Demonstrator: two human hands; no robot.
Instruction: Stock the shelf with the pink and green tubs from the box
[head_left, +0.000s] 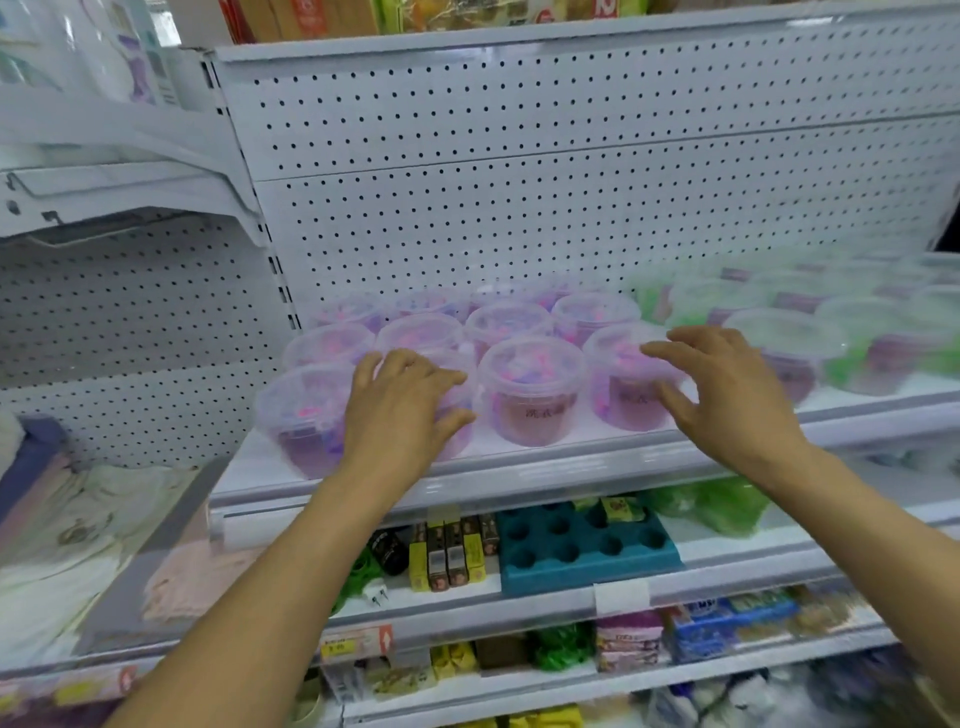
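Several clear pink tubs (532, 387) with lids stand in rows on the white shelf (571, 465). Green tubs (789, 343) fill the same shelf further right. My left hand (402, 402) lies on the top and front of a pink tub in the front row, fingers spread. My right hand (722, 387) hovers open in front of the rightmost front pink tub (623, 384), fingertips close to its lid. The box is out of view.
A white pegboard (519, 182) backs the shelf. Below are a teal tray with round holes (582, 545), small boxed goods (452, 553) and green packets (717, 506). A lower display with pale textiles (78, 530) sits to the left.
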